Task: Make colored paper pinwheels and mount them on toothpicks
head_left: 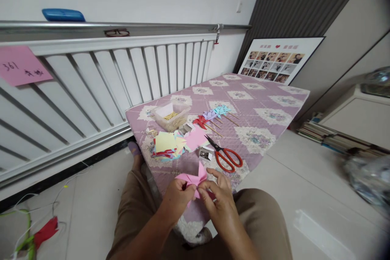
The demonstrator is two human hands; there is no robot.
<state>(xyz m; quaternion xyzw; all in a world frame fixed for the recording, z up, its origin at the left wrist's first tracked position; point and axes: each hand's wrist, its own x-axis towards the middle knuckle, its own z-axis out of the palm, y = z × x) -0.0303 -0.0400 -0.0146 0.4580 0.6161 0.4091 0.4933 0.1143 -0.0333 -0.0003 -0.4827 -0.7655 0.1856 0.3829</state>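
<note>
A pink paper pinwheel (199, 174) with folded blades is held over the near corner of the table. My left hand (178, 197) pinches it from the left between thumb and fingers. At its centre, the thumb and index finger of my right hand (221, 195) are closed on the paper; a tiny dark spot shows there, too small to name. Just beyond lies a small open box of metal fasteners (205, 154). Red-handled scissors (227, 158) rest to its right. A stack of coloured paper squares (166, 144) and pink sheets (196, 137) lie further left.
Finished pinwheels on sticks, red (200, 121), lilac (209, 115) and light blue (222, 110), lie mid-table. Behind the paper stands a clear plastic tub (172, 115) of sticks. A white radiator (152, 65) borders the table (231, 94) at the left.
</note>
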